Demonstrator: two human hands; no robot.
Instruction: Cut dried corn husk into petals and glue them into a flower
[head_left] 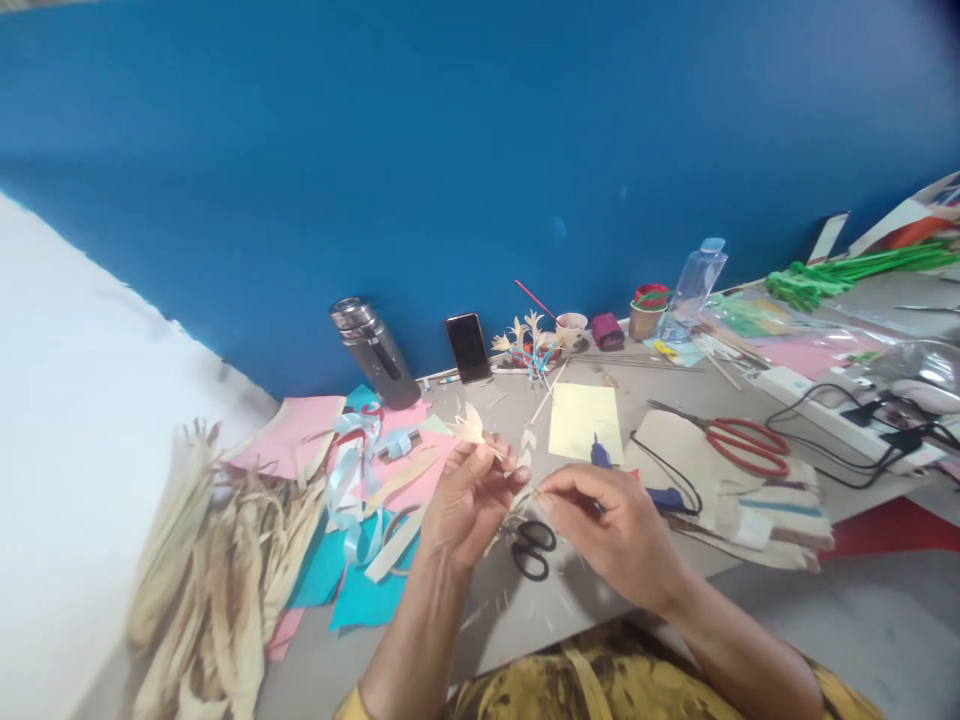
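My left hand (472,495) is closed around the base of a pale husk flower (470,424), whose petals point up and away. Close to its right, my right hand (607,520) pinches the end of a thin stem (531,488) between thumb and fingertips. Black-handled scissors (532,550) lie on the table between my wrists. Just beyond my right hand are a yellow paper sheet (585,420) and a blue glue gun (664,497), partly hidden by that hand.
Corn husks (225,590) and coloured papers (281,437) lie left. A flask (375,352), phone (467,347), finished flowers (531,335), cup (571,331) and bottle (694,290) line the wall. Red scissors (746,446) rest on cloth, right; a power strip (814,405) lies beyond.
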